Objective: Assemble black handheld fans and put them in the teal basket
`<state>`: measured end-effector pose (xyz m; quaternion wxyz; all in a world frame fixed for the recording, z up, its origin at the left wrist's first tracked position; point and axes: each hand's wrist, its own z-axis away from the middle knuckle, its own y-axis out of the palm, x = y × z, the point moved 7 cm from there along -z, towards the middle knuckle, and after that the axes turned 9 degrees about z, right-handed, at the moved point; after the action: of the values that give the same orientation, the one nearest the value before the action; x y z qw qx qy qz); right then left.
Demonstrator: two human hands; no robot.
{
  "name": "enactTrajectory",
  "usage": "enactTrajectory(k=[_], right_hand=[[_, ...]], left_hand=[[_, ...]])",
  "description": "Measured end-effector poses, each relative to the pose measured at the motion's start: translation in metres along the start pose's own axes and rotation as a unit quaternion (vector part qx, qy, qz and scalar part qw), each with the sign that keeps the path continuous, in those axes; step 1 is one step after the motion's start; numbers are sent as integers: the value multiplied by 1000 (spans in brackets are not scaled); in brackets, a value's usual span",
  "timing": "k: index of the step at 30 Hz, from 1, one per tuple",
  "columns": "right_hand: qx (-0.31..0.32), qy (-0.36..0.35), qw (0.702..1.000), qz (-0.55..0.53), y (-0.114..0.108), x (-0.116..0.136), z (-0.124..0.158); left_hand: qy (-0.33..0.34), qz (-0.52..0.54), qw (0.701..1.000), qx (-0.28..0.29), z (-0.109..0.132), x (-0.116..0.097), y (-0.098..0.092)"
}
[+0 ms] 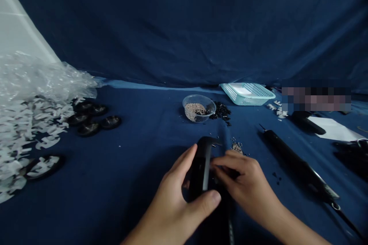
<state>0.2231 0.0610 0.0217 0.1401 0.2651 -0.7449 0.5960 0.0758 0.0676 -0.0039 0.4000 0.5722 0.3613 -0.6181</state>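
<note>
My left hand (176, 199) is wrapped around a black curved plastic part (199, 166), its thumb along the near side and its fingers behind the part. Close to the part's right side, my right hand (248, 180) has its thumb and index finger pinched together. Whatever is between those fingertips is hidden or too small to name. A small heap of screws (237, 147) lies just beyond my right hand. Farther back, a clear round tub (203, 104) holds many more screws, and small black pieces (222, 110) are piled against its right side.
An electric screwdriver (299, 162) with a cord lies at the right. A light blue basket (253, 100) stands at the back near white paper (336, 128). On the left are black bowl-shaped parts (110, 121), white cut pieces (43, 122) and clear plastic wrap (43, 76).
</note>
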Motion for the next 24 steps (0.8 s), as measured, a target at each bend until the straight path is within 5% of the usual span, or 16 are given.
enactTrajectory(k=[5, 17, 24], right_hand=[[-27, 33, 997, -63, 0, -10, 16], [-100, 24, 992, -66, 3, -7, 24], [-119, 8, 990, -78, 3, -4, 27]], left_hand=[[130, -191, 965, -127, 17, -13, 1], [264, -239, 911, -207, 26, -36, 9], [266, -261, 905, -204, 25, -42, 11]])
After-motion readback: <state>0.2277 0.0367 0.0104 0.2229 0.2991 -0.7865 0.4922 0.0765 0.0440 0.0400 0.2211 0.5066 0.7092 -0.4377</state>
